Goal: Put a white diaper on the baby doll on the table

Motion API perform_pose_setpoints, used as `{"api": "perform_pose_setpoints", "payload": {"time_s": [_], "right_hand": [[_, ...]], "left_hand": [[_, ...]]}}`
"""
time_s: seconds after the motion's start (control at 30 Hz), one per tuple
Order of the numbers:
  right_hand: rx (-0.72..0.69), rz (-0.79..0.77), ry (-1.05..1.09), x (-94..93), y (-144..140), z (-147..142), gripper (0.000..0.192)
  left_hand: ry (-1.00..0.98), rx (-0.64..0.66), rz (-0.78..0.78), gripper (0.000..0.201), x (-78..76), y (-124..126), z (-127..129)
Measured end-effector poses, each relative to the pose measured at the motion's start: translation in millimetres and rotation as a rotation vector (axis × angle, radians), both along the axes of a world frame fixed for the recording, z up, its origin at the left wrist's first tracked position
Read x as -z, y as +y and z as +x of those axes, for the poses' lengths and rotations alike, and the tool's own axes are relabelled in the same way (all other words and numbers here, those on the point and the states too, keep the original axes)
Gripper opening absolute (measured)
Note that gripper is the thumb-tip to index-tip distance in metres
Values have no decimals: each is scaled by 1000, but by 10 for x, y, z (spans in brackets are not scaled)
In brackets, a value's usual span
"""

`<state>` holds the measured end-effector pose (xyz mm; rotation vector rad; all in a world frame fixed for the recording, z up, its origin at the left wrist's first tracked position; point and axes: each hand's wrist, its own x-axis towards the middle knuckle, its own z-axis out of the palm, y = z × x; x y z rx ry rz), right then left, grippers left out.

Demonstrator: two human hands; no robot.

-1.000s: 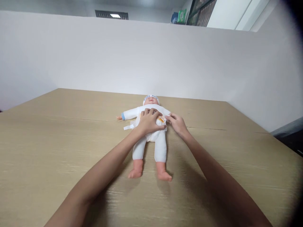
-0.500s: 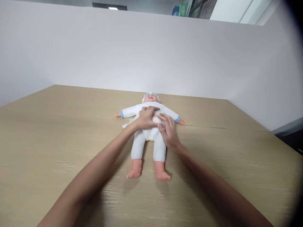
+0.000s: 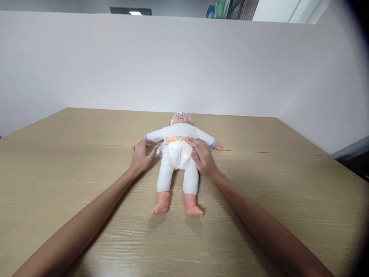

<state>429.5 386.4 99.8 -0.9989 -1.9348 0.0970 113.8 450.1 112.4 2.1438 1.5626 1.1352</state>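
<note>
**Head view: both hands at the doll's waist**

Head view shows us a doll (image 3: pixel 178 154) lying on its back in the middle of the tabletop (image 3: pixel 72 184), head away from us, bare feet toward us, arms spread to either side. It wears a white suit with blue cuffs and a white cap (image 3: pixel 181 115). A diaper (image 3: pixel 178 148) with an orange print along its top edge wraps the waist.

Our left hand (image 3: pixel 142 156) rests just beside the doll's hip on our left. Its grip is closed lightly on a white tab of the diaper (image 3: pixel 158 149) that sticks out at that side, thumb pointing toward the doll; how firmly it pinches we cannot tell.

Our right hand (image 3: pixel 202 157) lies flat on the other side of the diaper, fingers spread across the waist and hip. Its grip is open, pressing rather than holding anything.

Both forearms reach in from the near edge, one on each side of the doll's legs. A white wall (image 3: pixel 184 65) stands behind the tabletop.
</note>
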Motion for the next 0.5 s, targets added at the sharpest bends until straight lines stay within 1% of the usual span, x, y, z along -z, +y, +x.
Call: {"api": "perform_pose_setpoints", "payload": {"time_s": [0.07, 0.13, 0.2, 0.23, 0.3, 0.33, 0.37, 0.43, 0.5], "right_hand": [[36, 0, 20, -60, -34, -42, 49], [99, 10, 48, -180, -83, -120, 50], [170, 32, 62, -347, -117, -238, 46], [198, 41, 55, -437, -119, -310, 39], [239, 37, 20, -605, -82, -475, 20], [259, 12, -2, -675, -43, -565, 11], [282, -32, -30, -730, 6, -656, 8], [354, -162, -114, -795, 118, -827, 17], [446, -282, -227, -804, 220, -962, 26]], "left_hand": [[146, -132, -20, 39, 57, -5, -128], [243, -199, -63, 40, 74, 15, -175], [292, -196, -99, 39, 71, 43, -175], [302, -176, -118, 37, 69, 57, -169], [297, -134, -149, 36, 72, 79, -160], [290, -124, -164, 36, 76, 86, -160], [281, -124, -176, 36, 83, 91, -161], [251, -136, -193, 36, 95, 96, -166], [204, -143, -203, 36, 99, 100, -171]]}}
